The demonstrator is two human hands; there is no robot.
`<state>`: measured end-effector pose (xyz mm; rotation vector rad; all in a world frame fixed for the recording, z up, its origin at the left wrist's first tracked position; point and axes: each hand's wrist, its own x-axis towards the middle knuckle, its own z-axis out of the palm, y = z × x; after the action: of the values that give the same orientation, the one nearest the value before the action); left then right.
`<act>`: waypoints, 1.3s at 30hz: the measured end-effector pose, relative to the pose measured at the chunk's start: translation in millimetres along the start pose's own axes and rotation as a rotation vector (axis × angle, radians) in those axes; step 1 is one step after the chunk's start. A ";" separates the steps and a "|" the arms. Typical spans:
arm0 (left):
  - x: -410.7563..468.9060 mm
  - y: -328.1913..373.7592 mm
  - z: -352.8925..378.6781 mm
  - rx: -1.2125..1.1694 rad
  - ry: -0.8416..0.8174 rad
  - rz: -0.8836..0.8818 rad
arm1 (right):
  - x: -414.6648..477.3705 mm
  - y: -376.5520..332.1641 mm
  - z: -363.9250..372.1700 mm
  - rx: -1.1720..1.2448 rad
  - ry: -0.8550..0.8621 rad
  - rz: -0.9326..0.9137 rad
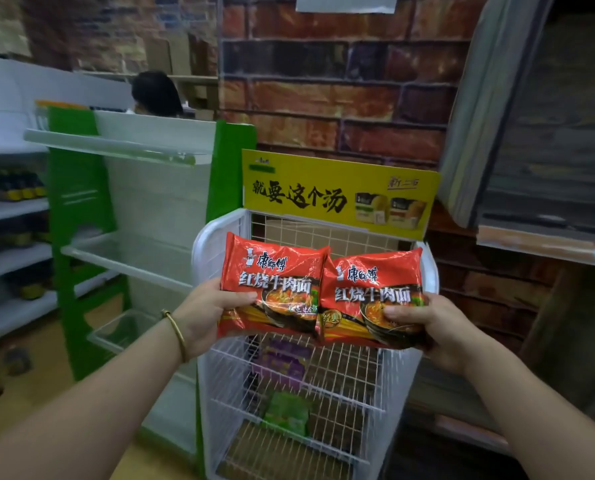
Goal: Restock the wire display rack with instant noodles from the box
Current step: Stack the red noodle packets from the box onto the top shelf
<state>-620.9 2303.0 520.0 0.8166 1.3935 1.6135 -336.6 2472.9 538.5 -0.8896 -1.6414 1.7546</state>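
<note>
Two red instant noodle packs are held side by side over the top tier of the white wire display rack [220, 223]. My left hand [206, 313] grips the left red pack [275, 271] by its left edge, thumb on its front. My right hand [441, 327] grips the right red pack [375, 282] at its lower right corner. The inner edges of the two packs touch. Lower tiers of the rack hold a purple pack [282, 362] and a green pack [285, 414]. A yellow sign [324, 192] tops the rack. The box is not in view.
A green and white shelf unit [81, 209] stands just left of the rack. Store shelves with bottles [12, 188] line the far left. A brick-pattern wall [341, 98] is behind the rack. A person's head [155, 93] shows beyond the shelf unit.
</note>
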 end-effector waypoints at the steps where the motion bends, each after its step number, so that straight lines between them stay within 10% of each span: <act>1: 11.3 3.6 -13.1 -0.005 -0.009 -0.004 | 10.3 -1.8 10.9 0.002 0.009 0.000; 20: 179.6 26.9 -105.8 0.027 -0.150 -0.019 | 140.6 -11.1 77.9 0.012 0.167 -0.017; 39: 386.1 -9.0 -86.8 0.087 0.042 -0.074 | 357.6 28.1 22.3 0.041 0.214 0.064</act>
<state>-866.3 2610.8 479.1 0.7760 1.5149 1.5312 -573.3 2737.0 480.3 -1.0816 -1.4490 1.6647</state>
